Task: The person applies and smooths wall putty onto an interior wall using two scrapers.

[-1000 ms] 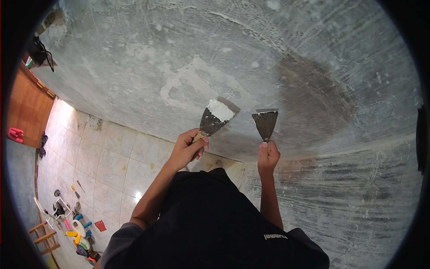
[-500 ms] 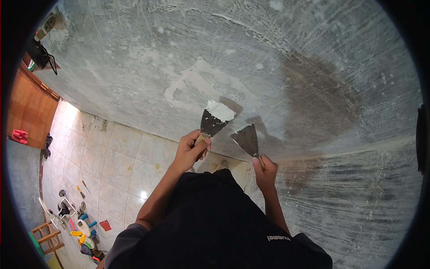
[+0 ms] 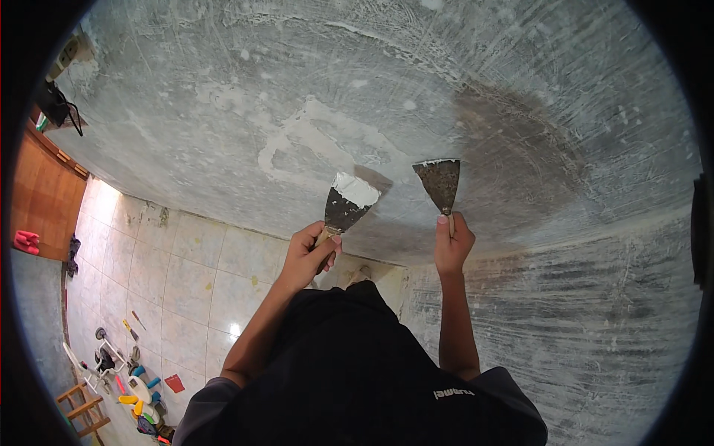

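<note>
My left hand (image 3: 311,254) is closed round the handle of a putty knife (image 3: 343,214), whose dark blade carries a thick lump of white filler (image 3: 355,190) at its tip. In my right hand (image 3: 454,244) is a second, rustier putty knife (image 3: 439,182), blade upward, with a thin line of white along its edge. Both blades are in front of the grey plastered wall (image 3: 245,104); whether the right one touches it I cannot tell. A pale, irregular patch of filler (image 3: 286,141) marks the wall above the left blade, and a brown damp-looking stain (image 3: 513,149) spreads right of the right blade.
Light tiles (image 3: 190,286) cover the floor at left. Toys and a small white wheeled frame (image 3: 104,357) lie there, near a wooden ladder-like piece (image 3: 83,407). A wooden door (image 3: 48,193) stands far left, with a black cabled device (image 3: 53,104) above it. Another wall (image 3: 565,320) adjoins at right.
My right hand has risen and its putty knife now points upward, higher on the wall. The left hand keeps its hold, and the whole view has shifted slightly.
</note>
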`<state>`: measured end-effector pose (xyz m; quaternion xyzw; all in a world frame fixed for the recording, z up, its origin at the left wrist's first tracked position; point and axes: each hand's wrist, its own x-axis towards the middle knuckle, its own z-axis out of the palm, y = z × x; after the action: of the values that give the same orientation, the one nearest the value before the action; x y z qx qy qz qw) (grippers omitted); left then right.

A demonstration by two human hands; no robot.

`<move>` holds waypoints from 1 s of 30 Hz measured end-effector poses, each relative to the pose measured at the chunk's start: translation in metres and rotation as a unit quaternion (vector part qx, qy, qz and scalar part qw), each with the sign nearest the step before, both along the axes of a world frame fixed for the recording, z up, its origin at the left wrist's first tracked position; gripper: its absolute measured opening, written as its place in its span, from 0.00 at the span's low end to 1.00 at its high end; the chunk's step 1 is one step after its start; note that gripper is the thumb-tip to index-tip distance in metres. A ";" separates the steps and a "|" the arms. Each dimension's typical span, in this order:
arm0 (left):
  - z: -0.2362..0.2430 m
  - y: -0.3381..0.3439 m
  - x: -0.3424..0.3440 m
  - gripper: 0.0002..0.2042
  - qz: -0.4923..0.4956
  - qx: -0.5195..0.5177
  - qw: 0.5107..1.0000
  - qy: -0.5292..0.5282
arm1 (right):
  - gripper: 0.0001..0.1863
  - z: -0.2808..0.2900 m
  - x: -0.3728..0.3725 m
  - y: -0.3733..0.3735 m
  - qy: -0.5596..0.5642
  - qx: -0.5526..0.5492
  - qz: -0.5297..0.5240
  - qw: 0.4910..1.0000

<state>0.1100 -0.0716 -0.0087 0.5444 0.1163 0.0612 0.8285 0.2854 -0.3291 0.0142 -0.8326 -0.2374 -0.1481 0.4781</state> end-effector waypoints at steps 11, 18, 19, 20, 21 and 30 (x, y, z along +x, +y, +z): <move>-0.001 -0.001 -0.003 0.11 0.016 0.013 1.000 -0.017 | 0.12 -0.022 0.012 -0.004 -0.014 0.014 -0.009 1.000; -0.007 0.001 -0.002 0.11 0.005 0.016 1.000 -0.012 | 0.12 -0.005 0.009 0.024 -0.001 -0.007 -0.004 1.000; -0.006 0.000 -0.002 0.11 0.007 0.016 1.000 -0.013 | 0.12 -0.011 0.010 0.022 -0.001 -0.007 -0.004 1.000; -0.005 0.000 -0.001 0.11 0.007 0.016 1.000 -0.013 | 0.12 -0.019 0.010 0.020 -0.007 0.013 -0.004 1.000; -0.003 -0.001 0.000 0.11 0.010 0.010 1.000 -0.014 | 0.12 -0.026 0.010 0.017 -0.013 0.033 -0.003 0.999; -0.006 0.006 0.001 0.07 -0.010 -0.005 1.000 -0.002 | 0.14 -0.022 0.010 0.024 -0.021 0.004 0.004 1.000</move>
<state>0.1109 -0.0654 -0.0149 0.5417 0.1098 0.0531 0.8317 0.2955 -0.3051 -0.0082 -0.8264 -0.2499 -0.1648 0.4770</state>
